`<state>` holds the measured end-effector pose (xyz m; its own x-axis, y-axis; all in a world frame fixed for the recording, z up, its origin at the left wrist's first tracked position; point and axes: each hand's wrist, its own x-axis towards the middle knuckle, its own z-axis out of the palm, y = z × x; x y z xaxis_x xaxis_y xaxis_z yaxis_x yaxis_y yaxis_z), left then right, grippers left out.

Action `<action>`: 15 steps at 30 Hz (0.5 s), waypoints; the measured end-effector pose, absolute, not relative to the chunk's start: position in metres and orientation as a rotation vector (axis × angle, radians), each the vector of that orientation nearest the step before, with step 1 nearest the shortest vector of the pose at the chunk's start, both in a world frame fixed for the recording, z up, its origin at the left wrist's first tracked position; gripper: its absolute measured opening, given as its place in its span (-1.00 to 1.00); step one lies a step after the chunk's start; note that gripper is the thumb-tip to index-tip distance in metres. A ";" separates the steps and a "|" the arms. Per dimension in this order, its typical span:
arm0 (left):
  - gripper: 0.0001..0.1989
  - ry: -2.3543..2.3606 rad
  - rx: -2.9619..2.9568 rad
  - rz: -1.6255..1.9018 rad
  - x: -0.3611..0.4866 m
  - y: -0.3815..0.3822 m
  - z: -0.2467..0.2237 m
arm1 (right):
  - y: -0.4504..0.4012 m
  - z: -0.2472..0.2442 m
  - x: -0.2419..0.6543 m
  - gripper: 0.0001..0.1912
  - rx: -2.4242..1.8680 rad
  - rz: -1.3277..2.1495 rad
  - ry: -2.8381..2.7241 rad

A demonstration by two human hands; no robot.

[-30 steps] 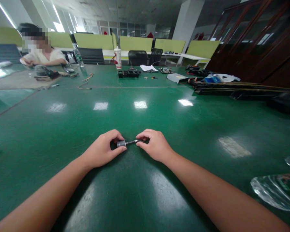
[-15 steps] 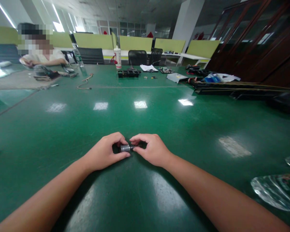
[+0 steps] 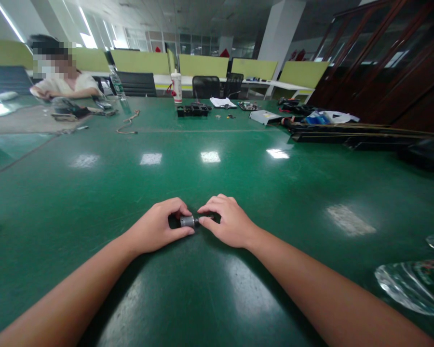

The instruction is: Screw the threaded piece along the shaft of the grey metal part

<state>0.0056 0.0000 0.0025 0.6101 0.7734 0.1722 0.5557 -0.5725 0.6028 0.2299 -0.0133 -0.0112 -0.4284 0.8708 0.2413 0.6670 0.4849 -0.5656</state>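
A small silver-grey cylinder, which looks like a small electric motor (image 3: 187, 221), lies sideways low over the green table. My left hand (image 3: 162, 226) is closed around it, thumb on the near side and fingers on the far side. From the motor's right end a thin dark part (image 3: 196, 221) sticks out towards my right thumb. My right hand (image 3: 227, 220) is curled beside that end, its thumb tip at the dark part and its fingers bent over. What lies between the right fingers is mostly hidden and too small to name.
Clear plastic packaging with a green circuit board (image 3: 419, 284) lies at the right. Farther back are a black part (image 3: 193, 111), a metal box (image 3: 264, 116), long dark rails (image 3: 332, 131), a cord (image 3: 127, 131) and bottles (image 3: 177, 86). A person (image 3: 67, 86) sits at the far left.
My right hand has shifted slightly, its fingers raised and moved a little away to the right. My left hand and the motor stay in place.
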 end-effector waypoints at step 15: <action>-0.80 1.052 2.359 0.548 0.006 0.000 0.003 | -0.013 -0.015 0.228 -0.89 -1.120 0.589 -2.281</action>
<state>0.0058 0.0001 0.0032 0.6211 0.7680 0.1562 0.5687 -0.5788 0.5845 0.2278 -0.0129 -0.0154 -0.5183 0.8135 0.2637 0.5842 0.5620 -0.5856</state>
